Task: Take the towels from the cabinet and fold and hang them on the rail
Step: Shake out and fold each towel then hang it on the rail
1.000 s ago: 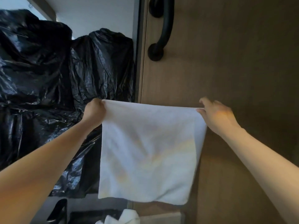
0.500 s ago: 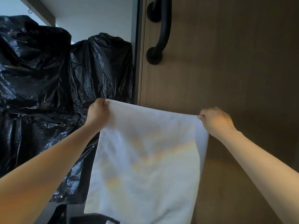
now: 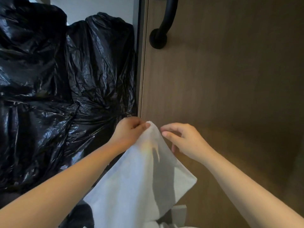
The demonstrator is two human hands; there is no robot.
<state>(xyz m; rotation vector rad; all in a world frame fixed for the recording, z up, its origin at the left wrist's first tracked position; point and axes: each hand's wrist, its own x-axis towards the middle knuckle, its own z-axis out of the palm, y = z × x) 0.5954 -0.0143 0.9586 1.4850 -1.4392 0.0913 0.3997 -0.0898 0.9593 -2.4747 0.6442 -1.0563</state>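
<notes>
Under the left hand, pinched in its grip, hangs the towel.

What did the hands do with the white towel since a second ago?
The left hand and right hand moved together, folding the towel in half. The left hand now pinches the joined top corners. The right hand seems to have let go and sits beside it. The black bags and the wooden door with its handle stayed put.

white towel | corners gathered at top | hanging, draped down
</notes>
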